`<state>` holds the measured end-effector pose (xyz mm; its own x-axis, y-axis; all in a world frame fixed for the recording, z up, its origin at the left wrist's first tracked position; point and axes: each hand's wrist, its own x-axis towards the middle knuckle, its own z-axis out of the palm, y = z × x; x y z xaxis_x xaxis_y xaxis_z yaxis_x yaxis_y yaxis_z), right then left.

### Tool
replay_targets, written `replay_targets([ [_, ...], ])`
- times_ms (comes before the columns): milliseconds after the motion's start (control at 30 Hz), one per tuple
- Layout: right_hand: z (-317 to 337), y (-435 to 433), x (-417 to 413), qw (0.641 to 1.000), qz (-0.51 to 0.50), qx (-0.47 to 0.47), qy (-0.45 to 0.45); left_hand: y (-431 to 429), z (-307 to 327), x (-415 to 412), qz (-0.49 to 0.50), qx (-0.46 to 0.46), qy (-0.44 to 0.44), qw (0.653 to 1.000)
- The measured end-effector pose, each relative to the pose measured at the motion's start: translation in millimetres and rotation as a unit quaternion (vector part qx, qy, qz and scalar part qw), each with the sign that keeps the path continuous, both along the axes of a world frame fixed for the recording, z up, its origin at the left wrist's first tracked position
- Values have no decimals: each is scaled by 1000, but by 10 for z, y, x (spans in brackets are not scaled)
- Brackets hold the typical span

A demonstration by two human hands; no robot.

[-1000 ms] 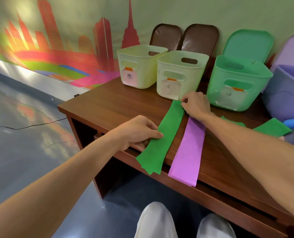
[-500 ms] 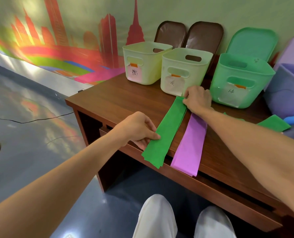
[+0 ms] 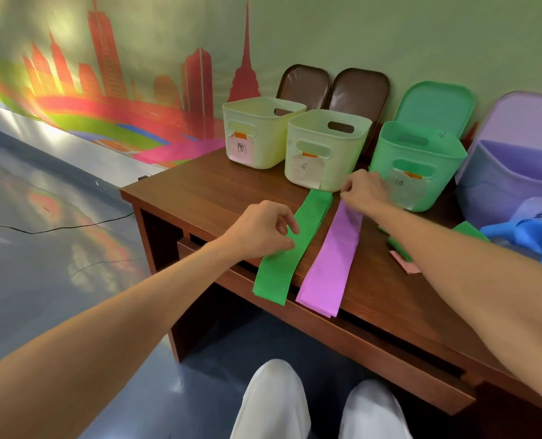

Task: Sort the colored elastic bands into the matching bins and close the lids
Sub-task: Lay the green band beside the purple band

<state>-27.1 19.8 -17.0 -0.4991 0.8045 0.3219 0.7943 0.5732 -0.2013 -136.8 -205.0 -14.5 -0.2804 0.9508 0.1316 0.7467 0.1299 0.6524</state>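
Observation:
A long green band (image 3: 298, 245) and a purple band (image 3: 333, 264) lie side by side on the brown table (image 3: 212, 191), their near ends hanging over the front edge. My left hand (image 3: 260, 231) pinches the green band's left edge near its middle. My right hand (image 3: 366, 191) sits with curled fingers on the purple band's far end, just in front of the bins. Behind it stand the green bin (image 3: 421, 147) with its lid (image 3: 434, 106) tipped up and the purple bin (image 3: 513, 182) with its lid (image 3: 529, 118) raised.
Two pale yellow bins (image 3: 260, 134) (image 3: 326, 147) stand at the back left, brown lids (image 3: 304, 85) (image 3: 358, 90) leaning on the wall behind. More green band (image 3: 469, 229), a pink scrap (image 3: 406, 266) and a blue plastic thing (image 3: 523, 236) lie at right. My knees are below the table edge.
My right hand has slipped off the green band's far end to the purple band's end. My left hand's fingers have curled to pinch the green band. The view has shifted.

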Motion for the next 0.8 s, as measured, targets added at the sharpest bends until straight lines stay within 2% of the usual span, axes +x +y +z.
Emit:
replay_targets([
  [100, 193, -61, 301, 999, 31, -16, -3, 69, 55, 223, -21, 15, -45, 999],
  [300, 546, -261, 1039, 993, 81, -56, -71, 259, 82, 710, -85, 16, -58, 995],
  [467, 629, -364, 1579, 994, 71, -85, -24, 432, -2, 1088, -120, 21, -71, 990],
  [667, 456, -373, 2026, 990, 50, -126, 46, 776, -178, 1411, -81, 38, -86, 992],
  [800, 344, -332, 2021, 988, 71, -106, 91, 1182, -135, 1437, -31, 60, 5, 998],
])
